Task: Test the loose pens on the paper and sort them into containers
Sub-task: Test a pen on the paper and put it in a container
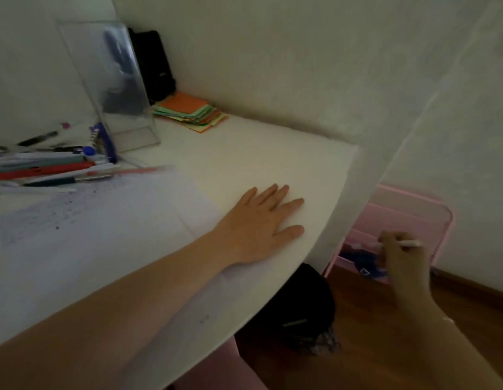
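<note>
Head view: the left hand (261, 220) lies flat on the white bench (244, 153), palm down, fingers straight and slightly spread, its grip relaxed and holding nothing. It rests near the bench's rounded right edge, just beside the right corner of the paper (90, 226), which carries faint scribble marks and lies under the left forearm.

The right hand (402, 257) is off the bench, lowered beside it over the pink container (441, 220) that stands on the wooden floor (385, 319) against the wall. Its grip is closed on a white pen (410, 243), pinched in curled fingers with the barrel roughly level and pointing right. Dark blue items lie inside the pink container, below the hand; what they are cannot be told.

The loose pens (48, 170) lie in a pile at the left edge of the bench, beside the paper's top edge, with red, teal, white and blue barrels among them. A clear acrylic stand (115, 80) sits behind the pile. A stack of coloured note papers (191, 111), orange on top, lies by the wall. A dark object (301, 305) sits under the bench.
</note>
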Motion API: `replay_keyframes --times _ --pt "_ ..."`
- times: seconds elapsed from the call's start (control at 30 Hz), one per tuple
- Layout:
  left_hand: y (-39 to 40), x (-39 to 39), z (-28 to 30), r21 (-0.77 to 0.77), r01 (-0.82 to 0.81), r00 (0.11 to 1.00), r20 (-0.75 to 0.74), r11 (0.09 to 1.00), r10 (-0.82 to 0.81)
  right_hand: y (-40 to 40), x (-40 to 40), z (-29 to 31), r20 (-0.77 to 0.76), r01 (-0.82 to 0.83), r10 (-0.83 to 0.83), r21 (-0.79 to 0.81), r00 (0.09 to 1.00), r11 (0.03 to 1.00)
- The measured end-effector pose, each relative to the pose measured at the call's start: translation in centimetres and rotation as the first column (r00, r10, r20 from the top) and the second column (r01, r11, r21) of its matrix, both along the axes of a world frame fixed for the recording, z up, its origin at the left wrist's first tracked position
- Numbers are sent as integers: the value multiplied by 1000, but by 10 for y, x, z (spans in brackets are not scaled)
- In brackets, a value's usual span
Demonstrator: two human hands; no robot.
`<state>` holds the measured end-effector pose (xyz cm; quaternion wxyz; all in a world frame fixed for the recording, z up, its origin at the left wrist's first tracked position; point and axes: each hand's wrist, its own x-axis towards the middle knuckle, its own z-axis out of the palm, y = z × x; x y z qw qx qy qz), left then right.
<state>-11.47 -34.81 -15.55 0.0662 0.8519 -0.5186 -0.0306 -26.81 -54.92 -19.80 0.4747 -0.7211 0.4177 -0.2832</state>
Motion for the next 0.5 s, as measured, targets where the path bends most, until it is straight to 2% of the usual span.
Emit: replay_keyframes --times 0.03,0.1,0.27,0.33,0.4,0.43,0.47,0.5 --pt "0 0 0 2 0 1000 -4 1000 0 0 1 -17 -102 -56 66 104 993 993" --pt "-1 -1 0 5 -1 1000 -10 1000 2 3 8 -44 -207 -131 192 278 959 952" --pt "-1 -2 0 -13 0 1000 -20 1000 0 -5 33 -88 -326 -142 391 583 861 800" --pt "0 -2 1 -27 0 1000 -24 1000 0 -12 37 -94 -403 -160 399 509 824 846" --pt "0 -3 0 -27 1 1000 -12 1000 -2 -20 39 -88 -454 -151 262 267 852 952" --pt "0 -4 1 -46 2 1000 -31 999 -3 -24 40 -74 -418 -102 160 158 894 982" --pt "-1 -4 4 -115 -5 993 -116 993 -9 -26 42 -57 -320 -30 49 64 946 997" --pt "-1 -5 9 -271 -60 957 -289 961 -22 -26 46 -33 -181 61 -65 -27 981 998"
